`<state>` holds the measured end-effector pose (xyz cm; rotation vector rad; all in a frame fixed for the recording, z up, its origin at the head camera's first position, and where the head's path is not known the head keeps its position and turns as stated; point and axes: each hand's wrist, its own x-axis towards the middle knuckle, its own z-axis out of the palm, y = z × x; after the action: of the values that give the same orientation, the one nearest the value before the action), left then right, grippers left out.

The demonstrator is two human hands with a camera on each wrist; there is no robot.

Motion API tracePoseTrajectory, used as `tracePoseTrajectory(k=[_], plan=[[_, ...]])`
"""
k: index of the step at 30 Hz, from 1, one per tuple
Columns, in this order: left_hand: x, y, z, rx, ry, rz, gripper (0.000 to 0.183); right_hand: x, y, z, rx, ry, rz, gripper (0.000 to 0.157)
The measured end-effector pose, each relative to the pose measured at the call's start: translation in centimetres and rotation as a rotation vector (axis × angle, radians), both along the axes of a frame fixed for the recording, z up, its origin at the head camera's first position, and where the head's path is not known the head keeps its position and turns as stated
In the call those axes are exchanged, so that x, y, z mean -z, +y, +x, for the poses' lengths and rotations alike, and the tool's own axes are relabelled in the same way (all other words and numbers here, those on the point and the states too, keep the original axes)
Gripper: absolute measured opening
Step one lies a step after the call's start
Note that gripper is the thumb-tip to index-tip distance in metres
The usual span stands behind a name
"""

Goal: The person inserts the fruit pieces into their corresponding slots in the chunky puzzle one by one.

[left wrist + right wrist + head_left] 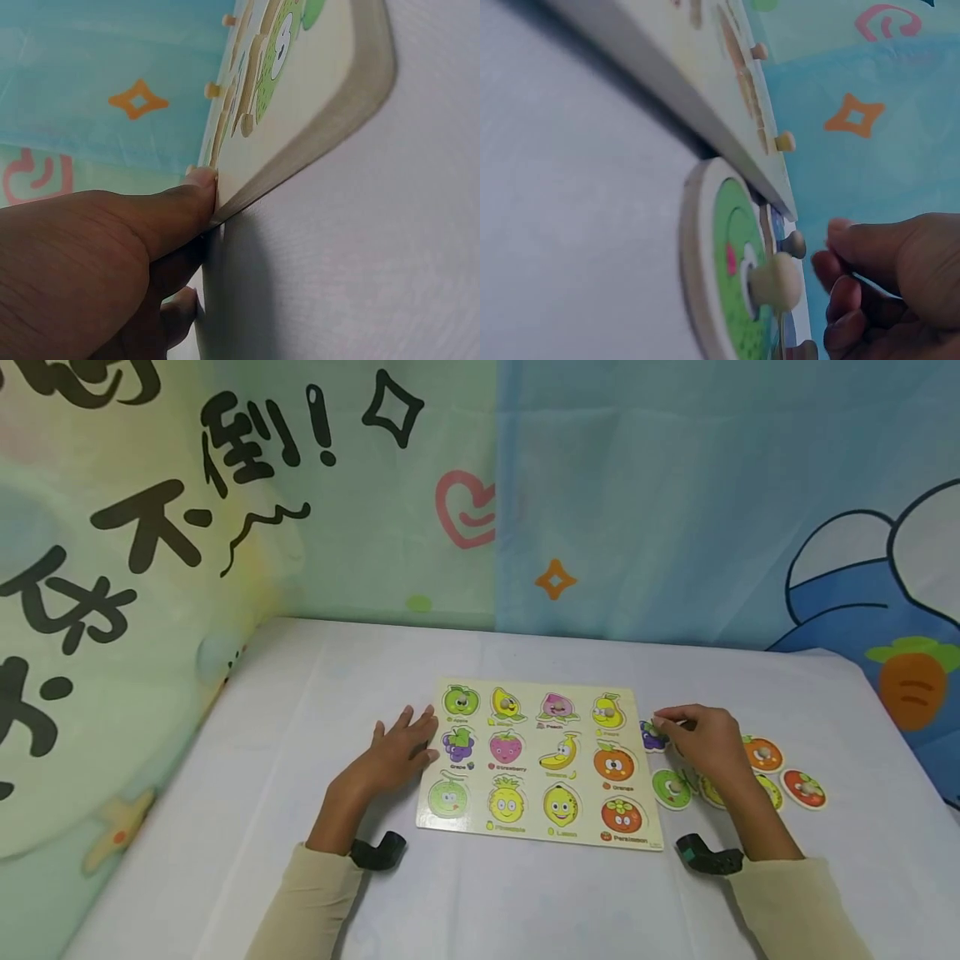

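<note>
A fruit puzzle board (536, 837) lies flat on the white table, with fruit pictures in rows and small knobs on several of them. My left hand (401, 747) rests at the board's left side, fingers spread; in the left wrist view its thumb (196, 184) touches the board's edge. Beyond the right edge lies a grape piece (651, 739), partly covered by my right hand (705, 739). The right wrist view shows that hand's thumb and index finger close together, slightly apart from the grape piece's knob (793, 244), with nothing visible between them.
Right of the board lie more knobbed pieces: a round green one (671, 789), an orange (762, 753), a red one (804, 788) and yellow ones partly under the right forearm. Printed cloth (645, 527) hangs behind the table and on its left. Each wrist wears a black camera (380, 852).
</note>
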<state>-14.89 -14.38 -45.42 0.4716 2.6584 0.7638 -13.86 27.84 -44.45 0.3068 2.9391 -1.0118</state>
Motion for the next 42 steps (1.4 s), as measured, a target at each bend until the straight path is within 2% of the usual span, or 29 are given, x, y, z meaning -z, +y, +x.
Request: tracePoseTrajectory(k=[8, 14, 19, 25, 33, 42], plan=[[0.2, 0.1, 0.1, 0.0, -0.003, 0.009, 0.061, 0.6, 0.1, 0.3, -0.056, 0.014, 0.066, 0.028], [0.3, 0.1, 0.1, 0.002, -0.001, -0.003, 0.062, 0.3, -0.2, -0.1, -0.121, -0.055, 0.123, 0.029], [0.5, 0.1, 0.0, 0.003, 0.006, -0.008, 0.061, -0.7, -0.2, -0.8, -0.186, -0.123, 0.171, 0.03], [0.5, 0.2, 0.0, 0.006, 0.008, -0.017, 0.061, -1.6, -0.1, -1.4, -0.156, -0.186, 0.175, 0.029], [0.3, 0.3, 0.0, 0.001, 0.011, -0.021, 0.062, -2.1, -0.7, -1.6, -0.135, -0.132, 0.124, 0.031], [-0.1, 0.1, 0.2, -0.011, -0.003, -0.025, 0.06, -1.9, -3.4, -1.9, -0.279, -0.035, -0.007, 0.025]])
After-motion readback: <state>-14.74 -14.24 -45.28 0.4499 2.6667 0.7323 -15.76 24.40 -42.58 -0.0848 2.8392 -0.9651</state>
